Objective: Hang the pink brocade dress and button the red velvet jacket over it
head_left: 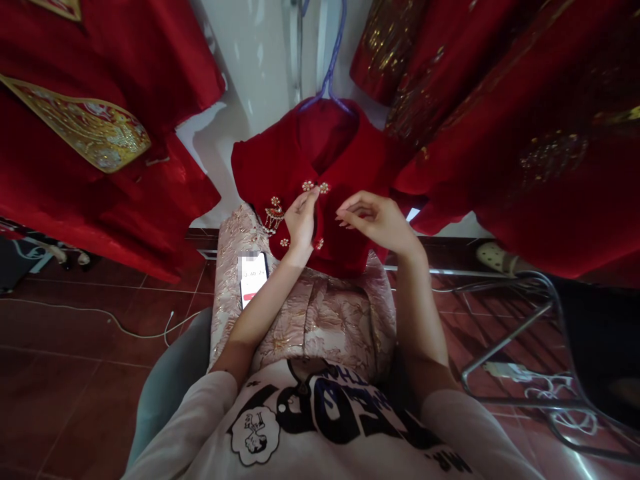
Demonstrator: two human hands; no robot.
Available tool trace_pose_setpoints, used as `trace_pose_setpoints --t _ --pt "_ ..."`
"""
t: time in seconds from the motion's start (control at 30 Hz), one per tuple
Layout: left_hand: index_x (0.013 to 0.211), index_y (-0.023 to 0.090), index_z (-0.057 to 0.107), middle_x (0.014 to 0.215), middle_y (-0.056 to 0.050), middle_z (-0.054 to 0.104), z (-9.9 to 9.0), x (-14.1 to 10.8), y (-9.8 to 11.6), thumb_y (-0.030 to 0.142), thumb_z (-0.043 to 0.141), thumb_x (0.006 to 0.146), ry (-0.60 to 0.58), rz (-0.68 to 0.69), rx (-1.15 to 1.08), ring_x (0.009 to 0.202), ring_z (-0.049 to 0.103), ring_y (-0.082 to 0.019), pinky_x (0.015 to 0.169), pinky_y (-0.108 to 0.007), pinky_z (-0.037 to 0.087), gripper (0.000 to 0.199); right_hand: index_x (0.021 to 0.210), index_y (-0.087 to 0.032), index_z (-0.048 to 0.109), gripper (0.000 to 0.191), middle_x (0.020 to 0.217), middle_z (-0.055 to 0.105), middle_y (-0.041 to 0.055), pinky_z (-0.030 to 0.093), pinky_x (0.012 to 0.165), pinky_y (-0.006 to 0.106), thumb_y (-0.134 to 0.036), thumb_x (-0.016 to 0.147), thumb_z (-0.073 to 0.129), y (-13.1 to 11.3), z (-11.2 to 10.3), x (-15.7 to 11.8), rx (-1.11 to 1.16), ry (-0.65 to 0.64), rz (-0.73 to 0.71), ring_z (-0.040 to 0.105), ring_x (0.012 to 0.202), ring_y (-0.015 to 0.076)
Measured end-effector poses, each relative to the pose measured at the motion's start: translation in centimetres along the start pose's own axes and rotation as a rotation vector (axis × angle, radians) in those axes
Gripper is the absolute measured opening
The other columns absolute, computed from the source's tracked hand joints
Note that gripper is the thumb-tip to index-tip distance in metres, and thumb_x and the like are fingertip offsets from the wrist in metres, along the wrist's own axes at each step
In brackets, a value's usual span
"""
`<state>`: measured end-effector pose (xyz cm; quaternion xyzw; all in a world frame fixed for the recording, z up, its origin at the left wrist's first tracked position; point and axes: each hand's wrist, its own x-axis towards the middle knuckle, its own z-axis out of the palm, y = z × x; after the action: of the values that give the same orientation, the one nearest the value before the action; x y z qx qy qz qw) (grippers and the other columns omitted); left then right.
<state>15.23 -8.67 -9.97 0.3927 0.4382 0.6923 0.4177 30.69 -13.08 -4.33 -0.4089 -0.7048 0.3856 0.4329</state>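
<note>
A red velvet garment (270,157) with short sleeves or shoulders hangs in front of me on a purple hanger (331,70). Flower-shaped jewelled buttons (324,188) run down its front, and a beaded tassel ornament (273,217) is fixed at its left. My left hand (301,217) is closed at the front edge, its thumb and finger pinching the cloth just below the top buttons. Off to the right of that edge, my right hand (375,217) is raised with thumb and fingertips together; whatever it pinches is too small to make out.
Pink brocade cloth (340,313) covers the surface below the garment, and a lit phone (254,273) lies on it at left. Larger red embroidered garments (110,133) hang on both sides. A metal-framed chair (555,320) stands at right; a white cable (120,327) crosses the tiled floor.
</note>
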Motion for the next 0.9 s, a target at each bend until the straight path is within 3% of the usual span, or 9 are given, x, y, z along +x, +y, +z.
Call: trace_pose_setpoints --t 0.2,0.33,0.43,0.53,0.63,0.7,0.77,0.8,0.9 --pt "0.075 0.02 0.063 0.085 -0.006 0.071 1.1 0.1 0.4 0.038 0.069 0.094 0.082 0.037 -0.021 0.1 0.072 -0.023 0.093 -0.036 0.06 0.027 0.089 -0.019 0.066 0.044 0.081 0.072 0.0035 0.059 0.073 0.034 -0.061 0.079 0.077 0.0 0.1 0.0 0.015 -0.013 0.005 0.071 0.076 0.0169" --pt "0.076 0.02 0.063 0.086 -0.005 0.07 1.4 -0.1 0.9 0.033 0.072 0.092 0.127 0.01 -0.056 0.101 0.07 -0.022 0.094 -0.034 0.058 0.022 0.088 -0.019 0.066 0.044 0.08 0.072 0.0035 0.059 0.071 0.033 -0.061 0.079 0.077 0.0 0.1 0.0 0.013 -0.002 -0.001 0.071 0.074 0.0167" --pt "0.079 0.019 0.065 0.092 -0.005 0.071 1.2 -0.1 1.5 0.034 0.068 0.095 0.092 -0.053 -0.096 0.105 0.07 -0.022 0.096 -0.033 0.057 0.022 0.088 -0.02 0.068 0.041 0.084 0.073 0.0042 0.06 0.074 0.034 -0.059 0.08 0.077 0.1 0.0 0.0 -0.004 0.011 -0.023 0.071 0.077 0.0173" --pt "0.09 0.018 0.068 0.1 -0.007 0.073 0.8 -0.1 1.9 0.048 0.051 0.103 -0.028 -0.213 -0.187 0.108 0.072 -0.022 0.093 -0.034 0.059 0.037 0.095 -0.022 0.069 0.042 0.1 0.074 0.0064 0.061 0.088 0.039 -0.061 0.081 0.076 0.2 0.3 0.3 0.048 0.123 -0.081 0.072 0.095 0.0214" --pt "0.11 0.021 0.068 0.104 -0.008 0.074 0.6 -0.5 1.7 0.057 0.033 0.107 -0.123 -0.286 -0.255 0.11 0.072 -0.021 0.093 -0.032 0.059 0.05 0.125 -0.028 0.065 0.059 0.135 0.066 0.0084 0.051 0.112 0.047 -0.071 0.086 0.064 0.1 1.6 1.6 0.206 0.18 -0.162 0.061 0.131 0.027" --pt "0.129 0.024 0.061 0.111 -0.006 0.075 0.5 -1.2 1.2 0.056 0.03 0.107 -0.167 -0.249 -0.233 0.118 0.07 -0.02 0.097 -0.032 0.058 0.05 0.149 -0.03 0.048 0.079 0.155 0.05 0.0073 0.041 0.122 0.049 -0.081 0.089 0.046 -0.1 3.2 2.9 0.262 0.105 -0.172 0.046 0.148 0.0279" --pt "0.144 0.029 0.05 0.128 -0.005 0.07 0.3 -2.0 0.8 0.055 0.032 0.108 -0.172 -0.156 -0.159 0.13 0.064 -0.021 0.104 -0.033 0.055 0.048 0.161 -0.028 0.031 0.093 0.164 0.039 0.0069 0.037 0.124 0.049 -0.087 0.09 0.026 -0.2 5.1 4.2 0.212 0.054 -0.11 0.035 0.155 0.0274" --pt "0.148 0.032 0.045 0.139 -0.004 0.065 0.1 -2.3 0.7 0.055 0.035 0.107 -0.15 -0.086 -0.103 0.136 0.06 -0.021 0.108 -0.034 0.053 0.048 0.163 -0.027 0.026 0.097 0.166 0.035 0.0076 0.035 0.125 0.05 -0.089 0.089 0.022 -0.1 6.1 4.8 0.171 0.077 -0.058 0.031 0.157 0.0271" --pt "0.158 0.039 0.028 0.165 -0.001 0.04 -1.0 -2.2 1.1 0.051 0.039 0.107 -0.04 0.147 0.084 0.152 0.041 -0.019 0.124 -0.034 0.039 0.054 0.165 -0.02 0.02 0.107 0.168 0.028 0.015 0.024 0.128 0.055 -0.091 0.085 0.032 0.3 8.0 5.4 -0.039 0.309 0.054 0.017 0.16 0.032"
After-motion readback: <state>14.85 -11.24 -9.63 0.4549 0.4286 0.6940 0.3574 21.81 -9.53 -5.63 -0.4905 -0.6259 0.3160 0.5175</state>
